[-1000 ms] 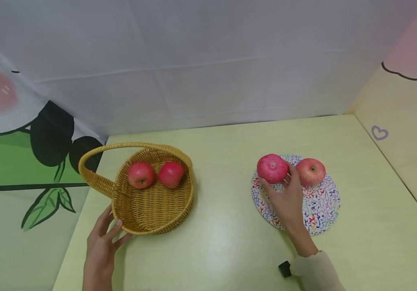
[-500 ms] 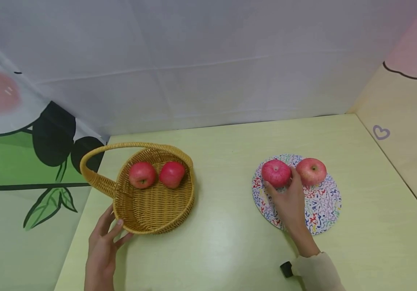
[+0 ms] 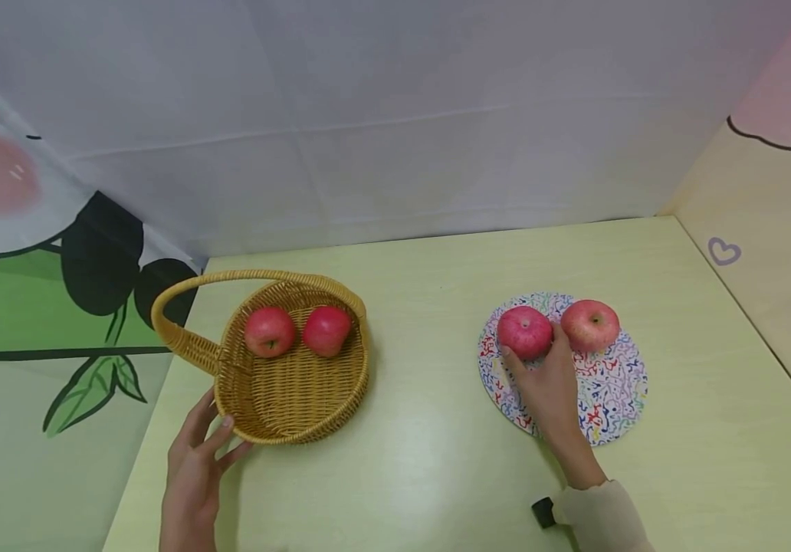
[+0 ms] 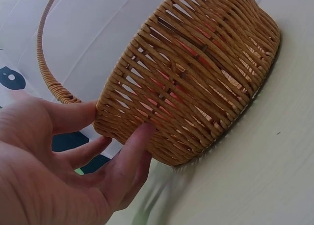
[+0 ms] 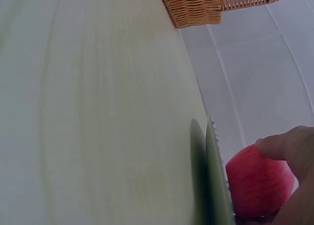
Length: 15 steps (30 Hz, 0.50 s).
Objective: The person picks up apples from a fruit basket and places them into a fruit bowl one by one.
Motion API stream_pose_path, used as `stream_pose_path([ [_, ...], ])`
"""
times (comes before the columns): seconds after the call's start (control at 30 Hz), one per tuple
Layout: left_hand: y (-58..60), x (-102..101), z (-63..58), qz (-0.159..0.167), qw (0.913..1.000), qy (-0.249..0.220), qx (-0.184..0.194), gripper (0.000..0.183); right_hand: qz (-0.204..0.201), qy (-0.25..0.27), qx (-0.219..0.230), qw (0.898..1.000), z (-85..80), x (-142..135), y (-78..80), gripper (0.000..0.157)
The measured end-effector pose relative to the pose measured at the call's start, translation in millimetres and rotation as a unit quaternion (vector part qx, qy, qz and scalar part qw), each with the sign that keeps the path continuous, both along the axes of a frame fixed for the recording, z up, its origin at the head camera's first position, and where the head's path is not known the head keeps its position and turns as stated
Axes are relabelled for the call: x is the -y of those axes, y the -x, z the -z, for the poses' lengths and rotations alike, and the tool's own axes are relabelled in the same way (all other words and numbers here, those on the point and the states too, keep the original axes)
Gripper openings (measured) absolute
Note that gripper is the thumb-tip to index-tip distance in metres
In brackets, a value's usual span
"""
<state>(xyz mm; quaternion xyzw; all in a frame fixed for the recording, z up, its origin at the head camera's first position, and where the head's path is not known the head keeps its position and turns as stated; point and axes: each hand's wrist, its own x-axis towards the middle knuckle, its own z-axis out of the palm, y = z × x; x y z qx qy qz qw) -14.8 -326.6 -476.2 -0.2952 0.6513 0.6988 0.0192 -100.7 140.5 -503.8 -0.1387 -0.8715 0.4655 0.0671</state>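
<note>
At the left, a wicker basket (image 3: 299, 391) with a tall handle holds two red apples (image 3: 270, 332). My left hand (image 3: 192, 464) touches its near left side, one fingertip at the rim; the left wrist view shows extended fingers (image 4: 128, 154) against the woven wall. On the right, a round plate (image 3: 609, 399) with coloured squiggles bears two apples. My right hand (image 3: 549, 387) grips the darker red apple (image 3: 523, 332) between thumb and fingers, at the plate's far left part. Beside it sits a paler red apple (image 3: 590, 326).
Both stand on a pale wooden table (image 3: 423, 429). A light cloth wall (image 3: 395, 176) rises along its back edge, and a cream panel (image 3: 768, 307) with a heart drawing borders the right. A black device (image 3: 543, 512) is at the right sleeve (image 3: 602, 515).
Over the last second my right hand has brought the apple slightly right and nearer, close to the other apple on the plate. My left hand stays at the basket.
</note>
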Motion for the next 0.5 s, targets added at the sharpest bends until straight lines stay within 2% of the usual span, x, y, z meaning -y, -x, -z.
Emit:
stream_pose_path([
  [0.27, 1.0, -1.2, -2.6, -0.004, 0.9999, -0.003, 0.009, 0.065, -0.001, 0.006, 0.016, 1.000, -1.8, -0.8, 0.3, 0.099],
  [0.5, -0.3, -1.9, -3.8, 0.000, 0.9999, -0.003, -0.014, 0.064, -0.004, 0.016, 0.004, 1.000, -0.3, -1.6, -0.1, 0.098],
])
